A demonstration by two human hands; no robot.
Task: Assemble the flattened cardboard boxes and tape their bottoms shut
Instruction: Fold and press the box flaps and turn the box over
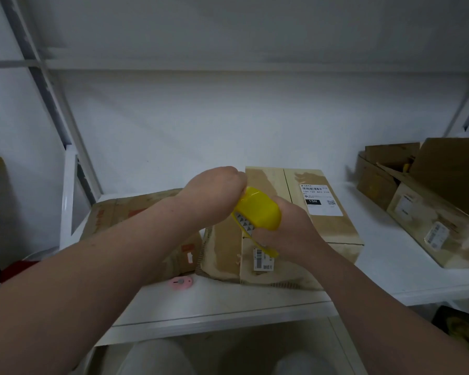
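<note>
Right hand [290, 228] is grasping the yellow plastic tape dispenser [259, 209], with the fingers wrapping its lower side. We are holding the dispenser tilted, just above the near-left part of the brown taped cardboard box [336, 230]. A strip of tape with a grey printed pattern is showing at the dispenser's lower left edge.

Left hand [214, 190] is clenching, knuckles up, and touching the dispenser's upper end. Its fingertips are curling out of sight, so we cannot tell whether they are pinching anything.

The box is standing closed in the middle of the white shelf surface [377, 269], with a seam running across its top. A white rectangular shipping label [321, 198] printed "15H" is sitting on the box's top, right of the dispenser. A small white barcode sticker [263, 261] is showing on the box's near face, below the right hand.

Left of the box, touching it or just beside it, a flattened brown cardboard sheet with red print [130, 212] is lying under our left forearm. In front of the box's near-left corner, a small pink oval cutter [180, 282] is lying on the shelf. Well to the right of the box, several open brown cardboard boxes [431, 220] are lying tilted against each other.
</note>
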